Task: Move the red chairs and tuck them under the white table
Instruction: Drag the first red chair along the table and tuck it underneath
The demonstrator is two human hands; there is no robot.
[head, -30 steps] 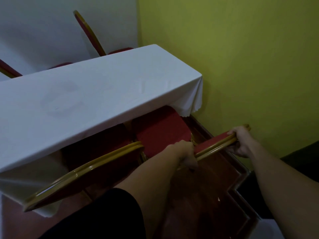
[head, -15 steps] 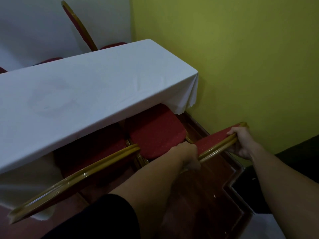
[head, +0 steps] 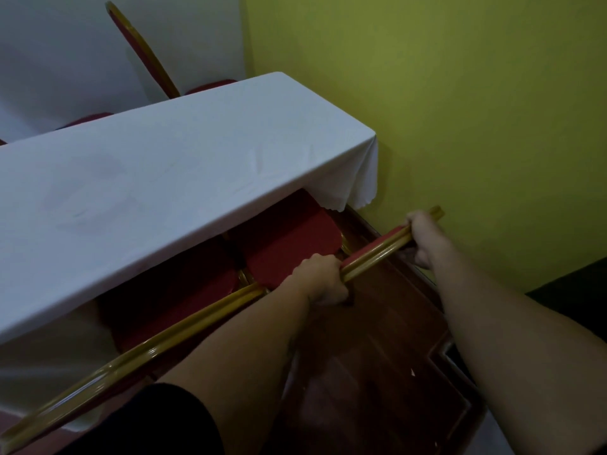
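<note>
Right of centre, the left hand point(head: 323, 279) and right hand point(head: 422, 236) clasp the gold top rail of a red chair point(head: 285, 244), its seat partly under the white table point(head: 157, 178). The rigid frame probably slides stiffly; the rail gives the firmest hold. Chair legs are hidden.

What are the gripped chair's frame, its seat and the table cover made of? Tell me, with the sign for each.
Chair frame: probably gold-painted metal, glossy, with bright highlights along the rail. Seat: red fabric over padding, matte and rounded. Table cover: white woven cloth, matte, creased, draping in folds with a scalloped hem.
</note>
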